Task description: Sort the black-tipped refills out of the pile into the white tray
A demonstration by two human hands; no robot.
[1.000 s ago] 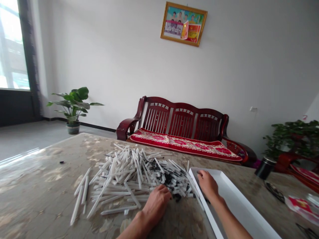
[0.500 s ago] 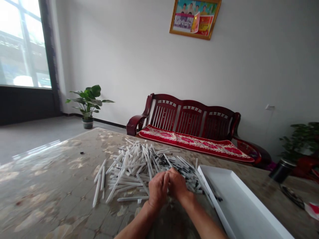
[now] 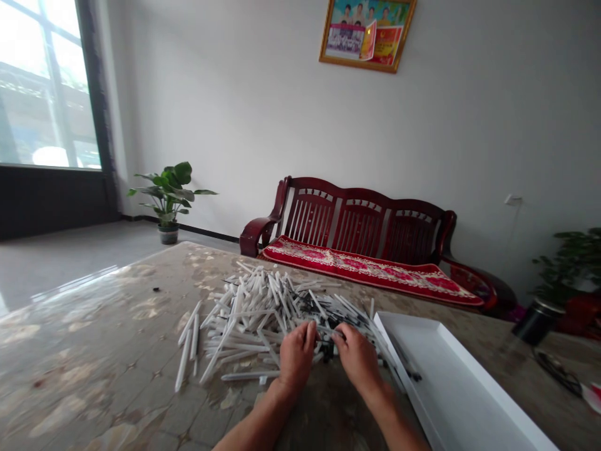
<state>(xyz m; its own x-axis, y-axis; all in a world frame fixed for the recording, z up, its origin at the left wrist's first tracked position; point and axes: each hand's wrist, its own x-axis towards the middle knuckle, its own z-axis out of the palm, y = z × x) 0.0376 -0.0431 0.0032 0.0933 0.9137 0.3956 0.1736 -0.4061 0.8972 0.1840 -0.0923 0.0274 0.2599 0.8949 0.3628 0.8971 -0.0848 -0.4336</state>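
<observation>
A heap of white pen barrels mixed with small black parts (image 3: 256, 310) lies on the marble-patterned table (image 3: 94, 351). My left hand (image 3: 295, 355) rests at the heap's near edge, fingers curled round something small between the two hands. My right hand (image 3: 359, 358) sits beside it, a little apart, fingertips pinched on the same dark piece, which I cannot make out. A white shallow tray (image 3: 451, 388) lies just right of my right hand, with a dark pen or two along its left wall.
A red wooden bench (image 3: 366, 250) with a red cushion stands behind the table. A potted plant (image 3: 169, 197) stands on the floor at back left. A black jar (image 3: 535, 319) and dark scissors-like things lie at the table's far right.
My right hand came out of the tray to meet my left hand at the heap. The two hands, pressed together half a second ago, have now drawn slightly apart. The camera swung left.
</observation>
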